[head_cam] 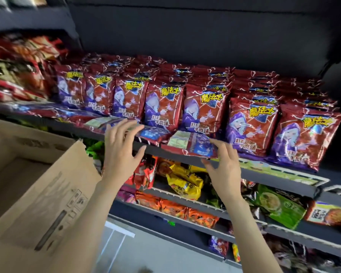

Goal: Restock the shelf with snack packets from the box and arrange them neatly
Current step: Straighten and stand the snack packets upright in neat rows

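Fingers spread, left hand [120, 148] and right hand [222, 164] touch light, slippery red foil snack packet [191, 143] at dark shelf [264, 172] front edge; pinch its crimped seam.

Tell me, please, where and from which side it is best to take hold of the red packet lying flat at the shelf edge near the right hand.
Grip the flat red packet by its near edge, which sticks out slightly over the shelf lip, probably coming from the front. The right hand already sits there, thumb below and fingers above. Upright packets stand close behind, so a reach from behind seems blocked.
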